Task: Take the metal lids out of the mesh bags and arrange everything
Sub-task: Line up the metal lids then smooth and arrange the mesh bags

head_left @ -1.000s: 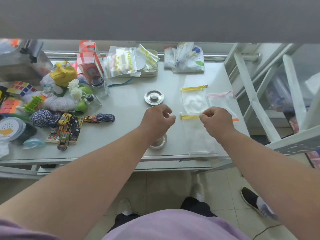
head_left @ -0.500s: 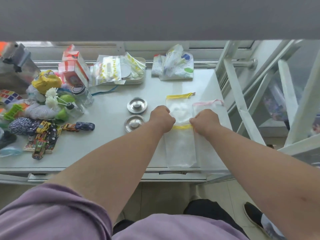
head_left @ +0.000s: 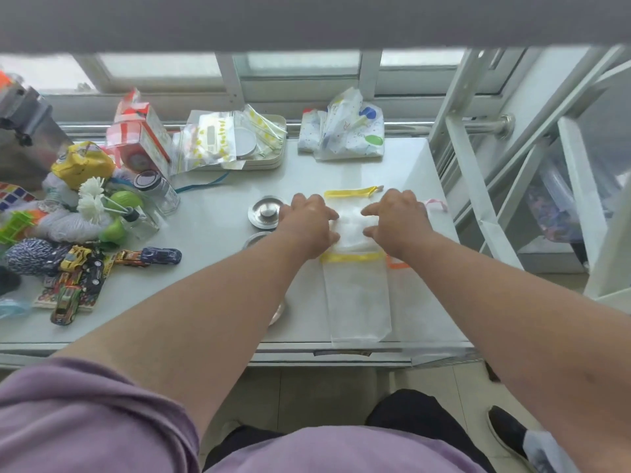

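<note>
Two white mesh bags with yellow bands lie flat on the white table [head_left: 211, 268]: a far mesh bag [head_left: 351, 220] and a near mesh bag [head_left: 356, 302]. My left hand [head_left: 307, 223] and my right hand [head_left: 397, 218] rest palm down on the far bag, fingers spread. A pink-trimmed bag [head_left: 435, 203] and an orange trim [head_left: 397, 266] peek out beside my right hand. One metal lid [head_left: 264, 211] sits just left of my left hand. A second lid [head_left: 254, 238] and a third lid [head_left: 278, 314] are mostly hidden under my left forearm.
Toy cars [head_left: 150, 256], a glass jar [head_left: 157, 191], string balls and boxes crowd the table's left side. A tray of zip bags [head_left: 235, 145] and spotted bags [head_left: 345, 134] stand at the back. A white metal rack [head_left: 478, 189] borders the right edge.
Both hands let go of the near bag's yellow band and moved forward onto the far bag, where they now lie flat.
</note>
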Action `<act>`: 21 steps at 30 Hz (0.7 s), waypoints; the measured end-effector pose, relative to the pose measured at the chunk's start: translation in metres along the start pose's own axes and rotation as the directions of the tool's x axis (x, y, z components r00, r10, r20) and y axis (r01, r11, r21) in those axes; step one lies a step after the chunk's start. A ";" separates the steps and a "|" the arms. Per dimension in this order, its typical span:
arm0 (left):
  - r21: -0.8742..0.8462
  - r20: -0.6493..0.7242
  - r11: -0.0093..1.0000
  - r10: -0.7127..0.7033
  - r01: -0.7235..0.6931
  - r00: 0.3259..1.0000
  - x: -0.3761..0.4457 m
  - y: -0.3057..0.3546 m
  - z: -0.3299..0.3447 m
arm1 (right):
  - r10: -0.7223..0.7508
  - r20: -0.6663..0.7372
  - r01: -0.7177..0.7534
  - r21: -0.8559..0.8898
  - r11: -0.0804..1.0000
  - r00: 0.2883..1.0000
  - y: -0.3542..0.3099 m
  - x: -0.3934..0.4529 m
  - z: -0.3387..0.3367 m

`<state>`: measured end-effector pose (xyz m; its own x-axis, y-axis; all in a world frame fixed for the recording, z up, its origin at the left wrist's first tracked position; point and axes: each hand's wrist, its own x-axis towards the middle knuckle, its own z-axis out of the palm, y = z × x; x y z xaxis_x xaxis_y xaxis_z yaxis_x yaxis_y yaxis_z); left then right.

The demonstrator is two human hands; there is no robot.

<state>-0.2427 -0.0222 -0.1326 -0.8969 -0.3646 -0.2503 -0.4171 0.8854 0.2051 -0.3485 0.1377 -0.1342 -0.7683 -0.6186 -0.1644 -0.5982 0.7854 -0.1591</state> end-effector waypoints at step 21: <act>-0.168 0.046 0.985 0.050 -0.042 0.998 0.009 -0.010 -0.014 | 0.210 -0.021 -0.186 0.387 0.903 0.977 0.037 -0.017 -0.001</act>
<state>-0.2491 -0.0382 -0.1237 -0.9090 -0.3063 -0.2827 -0.3981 0.8388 0.3713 -0.3576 0.1771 -0.1360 -0.8814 -0.4393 -0.1739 -0.3096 0.8150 -0.4898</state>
